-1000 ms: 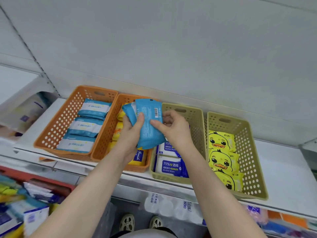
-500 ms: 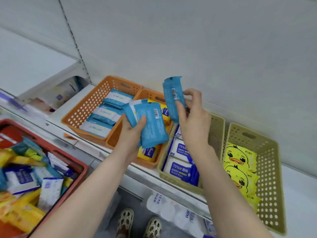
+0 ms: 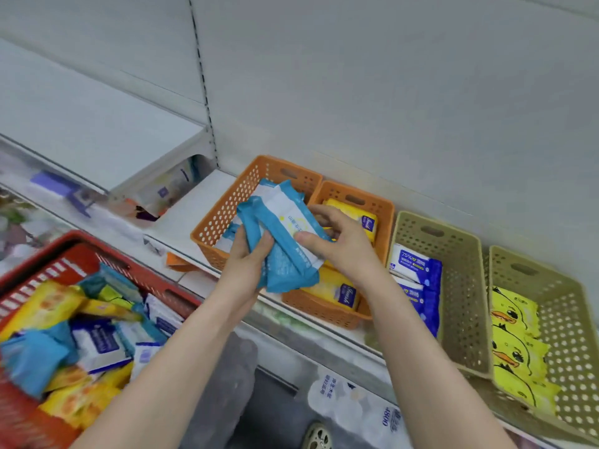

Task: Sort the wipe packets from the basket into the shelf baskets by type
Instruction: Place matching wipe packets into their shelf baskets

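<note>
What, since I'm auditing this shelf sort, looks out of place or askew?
Nothing visible looks missorted. One oddity: a small orange scrap lies loose and skewed on the front edge of the shelf, by the near corner of the leftmost orange basket; I cannot tell what it is. The left hand and right hand hold teal wipe packets.

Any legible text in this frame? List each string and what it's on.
"75%": white-and-blue packet in the left beige basket.
"4800": wrapped pack under the shelf.
Too blurred to read: script logo on the yellow packets; print on the teal packets held by the left hand and right hand; small characters on the duck packets and the wrapped pack.
</note>
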`<state>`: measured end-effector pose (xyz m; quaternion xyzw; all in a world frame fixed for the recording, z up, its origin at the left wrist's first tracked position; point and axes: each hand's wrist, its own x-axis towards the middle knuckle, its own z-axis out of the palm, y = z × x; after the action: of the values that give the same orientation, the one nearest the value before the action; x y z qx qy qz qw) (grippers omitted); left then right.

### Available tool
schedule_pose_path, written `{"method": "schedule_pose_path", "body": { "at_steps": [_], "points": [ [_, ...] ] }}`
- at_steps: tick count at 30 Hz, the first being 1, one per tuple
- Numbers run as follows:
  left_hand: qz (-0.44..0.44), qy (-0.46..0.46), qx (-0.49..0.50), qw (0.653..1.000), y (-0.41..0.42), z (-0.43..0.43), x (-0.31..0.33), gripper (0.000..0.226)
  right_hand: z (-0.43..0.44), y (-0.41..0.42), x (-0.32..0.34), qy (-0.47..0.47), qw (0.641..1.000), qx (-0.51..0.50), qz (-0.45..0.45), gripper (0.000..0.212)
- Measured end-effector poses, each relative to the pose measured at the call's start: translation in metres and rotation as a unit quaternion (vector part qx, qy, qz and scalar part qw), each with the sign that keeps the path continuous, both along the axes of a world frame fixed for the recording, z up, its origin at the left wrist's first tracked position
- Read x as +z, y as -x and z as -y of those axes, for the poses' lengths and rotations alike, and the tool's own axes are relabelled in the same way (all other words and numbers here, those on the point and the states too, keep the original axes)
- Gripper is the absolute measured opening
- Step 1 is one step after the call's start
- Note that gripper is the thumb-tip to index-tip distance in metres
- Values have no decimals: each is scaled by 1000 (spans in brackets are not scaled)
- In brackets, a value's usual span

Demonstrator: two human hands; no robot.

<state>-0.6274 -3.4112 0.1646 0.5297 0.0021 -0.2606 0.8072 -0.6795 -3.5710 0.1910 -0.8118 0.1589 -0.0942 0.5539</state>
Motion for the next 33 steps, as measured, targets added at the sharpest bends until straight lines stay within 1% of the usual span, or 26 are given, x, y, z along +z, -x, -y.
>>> {"method": "schedule_pose_path", "body": {
  "at_steps": [3, 6, 8, 9, 10, 11, 12, 14, 15, 16, 17, 19, 20, 21, 23, 25, 28, 31, 33],
  "points": [
    [14, -9, -23, 1000, -30, -45, -3, 41, -40, -21, -3, -42, 999, -22, 8, 41],
    [4, -21, -35, 999, -65, -92, -4, 38, -78, -40, -13, -78, 995, -64, -22, 20],
    [-4, -30, -42, 999, -87, -116, -6, 34, -94, -50, -20, -80, 990, -110, -41, 27],
    [-9, -32, -42, 999, -98, -126, -6, 31, -100, -54, -22, -95, 984, -143, -36, 27],
    [-13, -32, -37, 999, -108, -133, -6, 31, -100, -58, -23, -109, 976, -186, -24, 21],
    [-15, -32, -30, 999, -118, -139, -5, 34, -99, -60, -21, -115, 967, -226, -13, 21],
    [-16, -33, -23, 999, -126, -143, -5, 38, -95, -63, -18, -99, 961, -259, -5, 36],
    [-14, -38, -8, 999, -137, -148, -4, 42, -81, -67, -16, -44, 956, -290, 5, 71],
    [-13, -41, -2, 999, -141, -149, -4, 43, -73, -71, -17, -20, 954, -299, 1, 79],
    [-13, -41, 0, 999, -143, -150, -5, 43, -67, -76, -18, 1, 952, -308, -7, 75],
    [-13, -42, 1, 999, -145, -149, -6, 43, -61, -82, -20, 23, 949, -315, -11, 63],
    [-13, -43, 4, 999, -144, -147, -8, 42, -51, -99, -22, 57, 941, -333, -15, 31],
    [-12, -44, 5, 999, -143, -145, -8, 40, -47, -107, -22, 62, 938, -340, -16, 21],
    [-11, -43, 5, 999, -142, -143, -9, 38, -42, -115, -25, 55, 939, -340, -15, 17],
    [-9, -40, -1, 999, -142, -138, -12, 36, -36, -129, -30, 19, 944, -328, -31, 20],
    [-9, -42, -9, 999, -146, -134, -12, 35, -37, -140, -37, -8, 949, -308, -61, 27],
    [-16, -45, -21, 999, -156, -125, -14, 39, -52, -149, -50, -9, 950, -270, -156, 40],
    [-16, -37, -46, 998, -168, -118, -14, 41, -64, -157, -70, 57, 933, -206, -288, 52],
    [-10, -38, -59, 997, -176, -116, -16, 41, -69, -160, -76, 113, 915, -179, -343, 48]
  ]
}}
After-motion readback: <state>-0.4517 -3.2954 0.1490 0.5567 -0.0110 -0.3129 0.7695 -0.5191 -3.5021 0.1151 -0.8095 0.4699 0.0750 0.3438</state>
